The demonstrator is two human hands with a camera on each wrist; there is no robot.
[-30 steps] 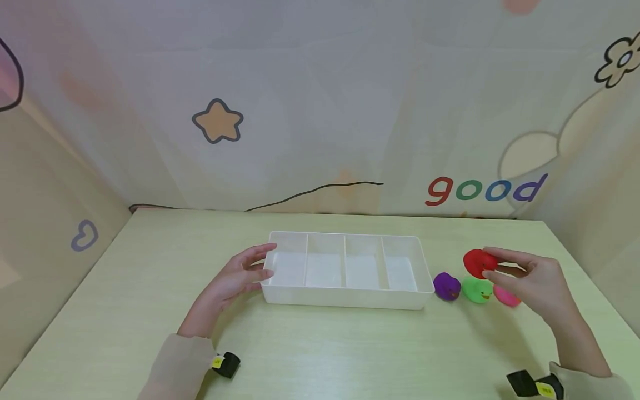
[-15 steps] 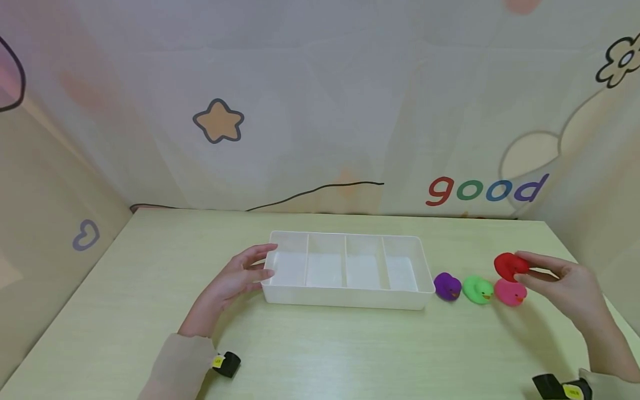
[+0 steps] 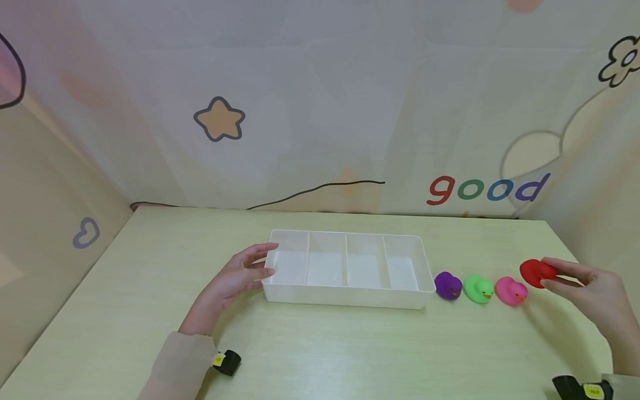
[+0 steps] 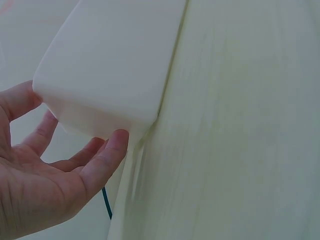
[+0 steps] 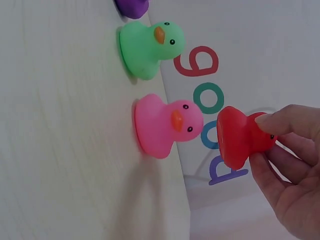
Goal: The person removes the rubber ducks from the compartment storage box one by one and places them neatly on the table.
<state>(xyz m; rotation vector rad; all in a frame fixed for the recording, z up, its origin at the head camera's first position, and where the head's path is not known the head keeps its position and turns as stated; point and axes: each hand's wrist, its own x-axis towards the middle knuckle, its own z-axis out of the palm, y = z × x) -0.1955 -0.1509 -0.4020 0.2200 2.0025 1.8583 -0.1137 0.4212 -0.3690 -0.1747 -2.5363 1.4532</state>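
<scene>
My right hand (image 3: 590,289) pinches a red toy duck (image 3: 536,273) (image 5: 240,136) in its fingertips, held just above the table to the right of a pink duck (image 3: 510,291) (image 5: 162,125). A green duck (image 3: 478,289) (image 5: 147,47) and a purple duck (image 3: 447,285) (image 5: 132,7) stand in a row to the left of the pink one. My left hand (image 3: 235,278) (image 4: 55,175) rests with straight fingers against the left end of a white tray (image 3: 345,297) (image 4: 115,65) with several compartments, all bare.
The pale wooden table (image 3: 320,344) is closed in by patterned fabric walls, with the word "good" (image 3: 485,190) at the back right. The table's right edge lies close behind my right hand.
My right hand has carried the red duck to the right, from above the green duck to beyond the pink one, and a little lower. The left hand and tray have not moved.
</scene>
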